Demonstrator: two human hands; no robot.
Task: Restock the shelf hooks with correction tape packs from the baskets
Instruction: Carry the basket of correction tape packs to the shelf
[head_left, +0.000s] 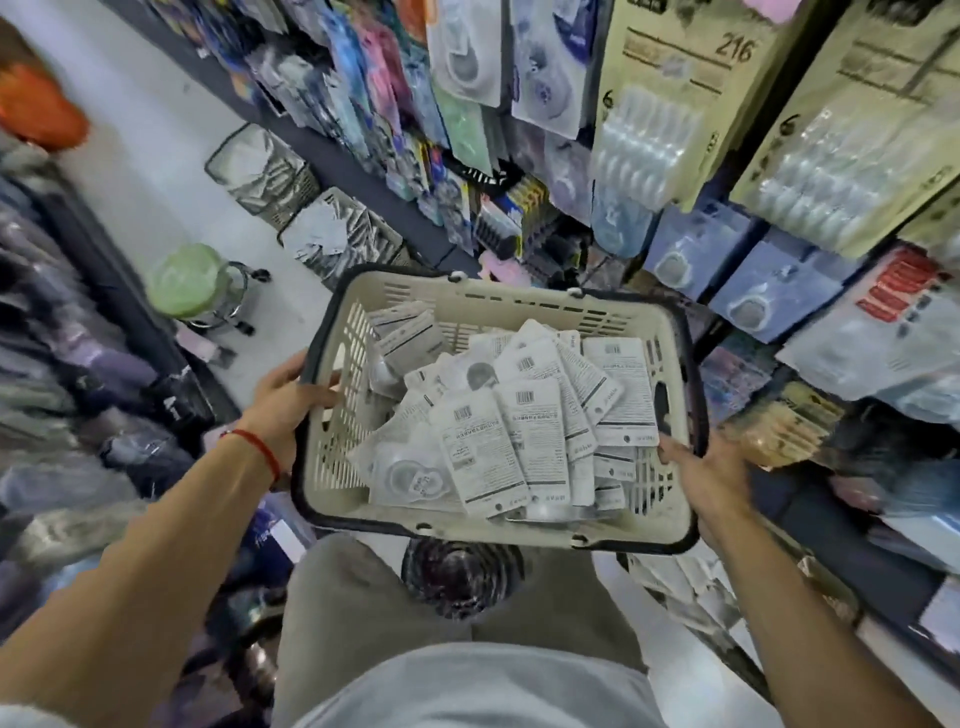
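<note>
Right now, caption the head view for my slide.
Both hands, left and right, hold a basket of correction tape packs.

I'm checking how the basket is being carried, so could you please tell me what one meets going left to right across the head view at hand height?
Left hand → beige basket → correction tape packs → right hand.
</note>
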